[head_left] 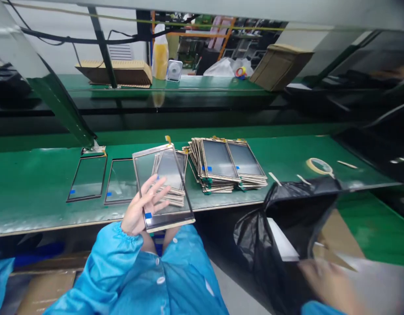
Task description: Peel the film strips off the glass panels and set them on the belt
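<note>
My left hand [144, 208] holds up a clear framed touch screen panel [165, 175], its fingers spread behind the glass and visible through it. The panel is tilted, with an orange tab at its top edge and a blue sticker low on its left. Behind it, partly covered, rests a small stack of similar panels [181, 201]. My right hand [329, 282] is smeared by motion at the lower right, beside a black plastic bag [254, 236]; whether it holds anything I cannot make out. A white strip or sheet [282, 240] shows in the bag's mouth.
Two panels [87, 177] [120, 179] lie flat on the green bench [25, 188] at left. Taller panel stacks [218, 159] stand right of centre. A tape roll [320, 166] lies farther right. The shelf above bears cardboard [120, 72], a yellow bottle [160, 57] and a box [280, 65].
</note>
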Demonstrator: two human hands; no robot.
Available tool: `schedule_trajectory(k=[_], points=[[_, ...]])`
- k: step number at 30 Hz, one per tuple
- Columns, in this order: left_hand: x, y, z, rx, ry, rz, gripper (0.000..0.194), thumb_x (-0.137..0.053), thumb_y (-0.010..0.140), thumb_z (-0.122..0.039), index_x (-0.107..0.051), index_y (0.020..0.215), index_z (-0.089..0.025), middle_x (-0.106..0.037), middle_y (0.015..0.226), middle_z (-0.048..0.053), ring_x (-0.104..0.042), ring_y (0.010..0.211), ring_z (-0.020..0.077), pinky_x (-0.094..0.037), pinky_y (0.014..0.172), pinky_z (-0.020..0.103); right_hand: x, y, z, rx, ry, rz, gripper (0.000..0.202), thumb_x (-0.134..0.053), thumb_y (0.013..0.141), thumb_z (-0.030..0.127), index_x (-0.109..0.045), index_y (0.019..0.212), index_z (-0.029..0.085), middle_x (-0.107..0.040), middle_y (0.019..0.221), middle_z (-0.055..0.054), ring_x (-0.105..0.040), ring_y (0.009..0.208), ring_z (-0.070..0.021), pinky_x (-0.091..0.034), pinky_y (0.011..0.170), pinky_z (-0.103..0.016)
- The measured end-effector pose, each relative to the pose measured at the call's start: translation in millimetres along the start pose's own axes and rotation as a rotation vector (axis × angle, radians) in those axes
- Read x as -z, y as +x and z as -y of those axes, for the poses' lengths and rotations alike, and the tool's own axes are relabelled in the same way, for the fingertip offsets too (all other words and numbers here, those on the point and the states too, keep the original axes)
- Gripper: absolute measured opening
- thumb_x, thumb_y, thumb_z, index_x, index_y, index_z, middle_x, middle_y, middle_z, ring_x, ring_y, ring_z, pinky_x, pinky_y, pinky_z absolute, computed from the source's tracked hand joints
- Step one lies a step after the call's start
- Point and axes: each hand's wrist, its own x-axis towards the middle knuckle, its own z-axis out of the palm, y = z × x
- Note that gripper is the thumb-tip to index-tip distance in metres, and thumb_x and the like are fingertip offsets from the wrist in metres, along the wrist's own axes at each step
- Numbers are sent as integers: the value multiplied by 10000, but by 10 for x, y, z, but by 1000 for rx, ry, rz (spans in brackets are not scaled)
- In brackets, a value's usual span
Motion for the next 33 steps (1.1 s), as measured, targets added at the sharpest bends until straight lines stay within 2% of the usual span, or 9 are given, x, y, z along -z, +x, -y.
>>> schedule_trajectory(k=[2,4,6,9,14,21,28,31,33], points=[[-63,7,-9,-31,22,-10,380,-488,910,-152,-548,1256,-297,-493,1413,28,-538,1219,233,-542,880,316,-124,-192,-136,-19,-226,-175,374,-503,669,543,-515,392,292,-489,478,-51,-491,388,-244,-403,347,-374],[-146,5,14,-73,43,-6,375,-489,911,-161,-555,1251,-305,-502,1405,25,-541,1216,232,-547,879,313,-367,-263,32,-7,-290,-240,334,-533,671,547,-613,546,248,-610,660,-96,-616,599,-284,-520,539,-421],[-220,-17,48,-134,60,-7,371,-482,914,-168,-562,1243,-318,-519,1390,23,-553,1202,232,-559,863,315,-702,-259,440,41,-50,-80,298,-540,772,481,-662,771,209,-661,812,-92,-647,764,-250,-545,717,-395],[-271,-105,72,-237,88,-52,363,-474,917,-180,-575,1231,-330,-532,1377,24,-572,1181,231,-572,845,317,-1250,-257,1135,163,336,283,148,-550,857,323,-635,862,202,-660,826,-51,-640,733,-180,-544,697,-301],[-248,-342,41,-394,136,-163,360,-496,907,-186,-587,1219,-340,-548,1360,32,-576,1177,239,-571,860,333,-1776,-405,1563,337,413,301,54,-563,871,228,-596,841,198,-624,785,-21,-598,688,-148,-507,642,-253],[-314,-496,48,-472,156,-170,328,-540,893,-221,-616,1186,-346,-617,1277,22,-607,1131,249,-581,847,331,-1816,-409,1542,191,590,331,68,-552,875,225,-573,817,197,-589,760,-5,-590,607,-127,-504,585,-232],[-421,-461,198,-636,205,-261,329,-550,892,-228,-605,1189,-359,-621,1272,15,-597,1149,246,-566,872,335,-1903,-462,1594,344,399,271,160,-479,922,221,-503,765,195,-501,717,6,-495,622,-116,-414,583,-230],[-404,-349,181,-742,203,-355,335,-547,894,-222,-592,1184,-382,-581,1323,0,-577,1175,239,-543,905,350,-1753,-660,1739,420,387,479,191,-441,951,232,-495,769,208,-511,702,5,-510,626,-119,-400,576,-237],[-313,-252,99,-741,191,-373,350,-536,898,-221,-570,1205,-385,-521,1386,1,-543,1216,241,-525,925,365,-1439,-731,1765,482,431,711,226,-450,958,281,-496,746,219,-549,684,4,-540,622,-127,-410,566,-240]])
